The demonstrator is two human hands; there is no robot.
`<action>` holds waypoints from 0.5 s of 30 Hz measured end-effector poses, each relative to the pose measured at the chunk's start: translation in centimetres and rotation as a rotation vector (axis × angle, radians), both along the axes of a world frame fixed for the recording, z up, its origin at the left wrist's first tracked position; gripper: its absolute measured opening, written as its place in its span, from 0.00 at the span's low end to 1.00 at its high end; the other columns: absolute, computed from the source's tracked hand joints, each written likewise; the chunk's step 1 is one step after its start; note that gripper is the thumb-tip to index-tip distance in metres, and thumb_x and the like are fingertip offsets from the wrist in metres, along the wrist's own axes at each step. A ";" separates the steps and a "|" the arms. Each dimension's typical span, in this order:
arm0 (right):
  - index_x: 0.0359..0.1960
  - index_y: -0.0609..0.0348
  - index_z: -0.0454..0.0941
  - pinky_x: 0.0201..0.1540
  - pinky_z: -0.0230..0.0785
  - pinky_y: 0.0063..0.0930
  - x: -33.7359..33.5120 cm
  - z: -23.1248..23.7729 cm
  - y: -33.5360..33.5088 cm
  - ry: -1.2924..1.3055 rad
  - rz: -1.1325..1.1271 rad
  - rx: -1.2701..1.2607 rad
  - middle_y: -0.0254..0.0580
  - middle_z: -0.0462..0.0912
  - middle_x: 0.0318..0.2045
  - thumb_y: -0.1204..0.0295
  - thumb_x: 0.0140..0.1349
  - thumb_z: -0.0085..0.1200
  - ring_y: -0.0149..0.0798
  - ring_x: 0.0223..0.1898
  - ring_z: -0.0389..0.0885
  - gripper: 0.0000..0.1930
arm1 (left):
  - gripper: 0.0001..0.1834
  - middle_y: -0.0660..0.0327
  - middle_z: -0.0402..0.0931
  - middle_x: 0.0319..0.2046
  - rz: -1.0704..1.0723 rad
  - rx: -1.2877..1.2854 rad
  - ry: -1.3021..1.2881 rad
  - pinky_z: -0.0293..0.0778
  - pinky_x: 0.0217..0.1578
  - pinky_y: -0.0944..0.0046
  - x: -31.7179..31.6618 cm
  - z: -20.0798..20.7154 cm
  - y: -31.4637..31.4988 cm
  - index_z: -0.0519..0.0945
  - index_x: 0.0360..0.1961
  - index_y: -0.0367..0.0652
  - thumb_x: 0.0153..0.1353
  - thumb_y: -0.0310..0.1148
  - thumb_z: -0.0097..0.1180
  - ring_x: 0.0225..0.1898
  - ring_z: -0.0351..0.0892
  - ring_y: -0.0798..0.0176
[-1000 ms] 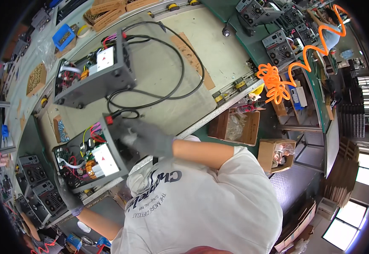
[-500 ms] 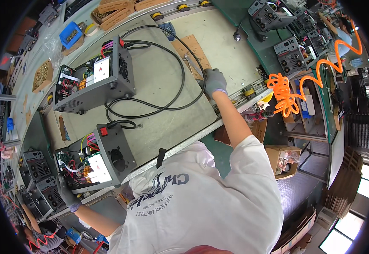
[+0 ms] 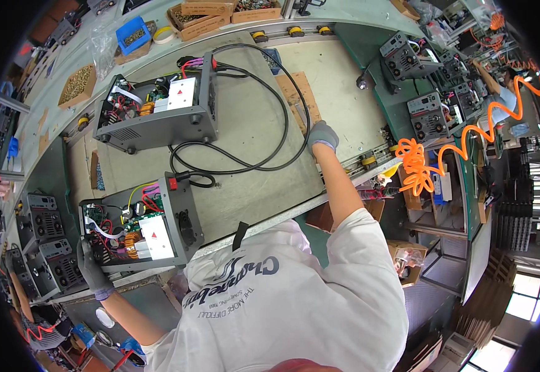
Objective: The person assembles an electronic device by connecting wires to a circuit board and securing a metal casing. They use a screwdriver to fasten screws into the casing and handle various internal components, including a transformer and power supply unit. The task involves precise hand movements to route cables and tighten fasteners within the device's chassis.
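My left hand (image 3: 94,271), in a grey glove, lies with its fingers stretched along the left end of the nearer metal-cased unit (image 3: 186,226). This unit's side is open, baring wires, a copper coil and a white panel; a red switch and a fan are on its end face. My right hand (image 3: 324,136), also gloved, is curled beside the black power cable (image 3: 285,127) and the right edge of the grey board (image 3: 251,192). What its fingers hold, if anything, is hidden. A second similar unit (image 3: 158,121) stands farther back. The cable loops across the board between the units.
Cartons of small screws (image 3: 76,87) and a blue bin (image 3: 132,34) stand at the back left. More units (image 3: 431,115) are at the right, with a coiled orange air hose (image 3: 415,164). Others (image 3: 59,260) stand at the left, near another person's arm (image 3: 22,291).
The view has turned, shifting most things within the picture. My left hand stays at the nearer unit's end. My right hand stays by the cable and appears slightly lower.
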State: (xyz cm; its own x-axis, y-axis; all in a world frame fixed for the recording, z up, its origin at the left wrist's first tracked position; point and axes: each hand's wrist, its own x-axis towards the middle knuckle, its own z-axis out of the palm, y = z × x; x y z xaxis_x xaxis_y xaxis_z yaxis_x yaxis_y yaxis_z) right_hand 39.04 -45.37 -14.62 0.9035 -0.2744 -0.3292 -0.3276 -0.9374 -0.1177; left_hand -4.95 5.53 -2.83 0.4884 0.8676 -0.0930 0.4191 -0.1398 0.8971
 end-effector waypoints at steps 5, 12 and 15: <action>0.47 0.63 0.85 0.51 0.77 0.45 0.0 -0.6 -1.4 0.009 0.089 0.008 0.59 0.84 0.49 0.60 0.65 0.50 0.55 0.52 0.85 0.21 | 0.32 0.58 0.78 0.50 -0.049 -0.026 -0.004 0.71 0.53 0.64 -0.1 -0.8 0.4 0.75 0.62 0.34 0.70 0.53 0.54 0.50 0.75 0.65; 0.46 0.66 0.78 0.49 0.74 0.44 -0.8 3.9 -7.0 -0.447 -0.196 0.346 0.59 0.86 0.41 0.64 0.64 0.56 0.55 0.43 0.86 0.17 | 0.30 0.55 0.78 0.52 -0.025 0.017 -0.005 0.69 0.54 0.66 2.8 0.3 -4.8 0.72 0.63 0.28 0.72 0.46 0.53 0.51 0.75 0.65; 0.49 0.68 0.77 0.48 0.73 0.30 -2.3 9.3 -6.5 -0.570 0.046 0.858 0.42 0.84 0.40 0.74 0.65 0.58 0.34 0.42 0.81 0.13 | 0.28 0.52 0.79 0.54 -0.065 0.037 -0.035 0.69 0.56 0.63 3.6 0.1 -6.5 0.72 0.63 0.30 0.71 0.43 0.53 0.53 0.77 0.60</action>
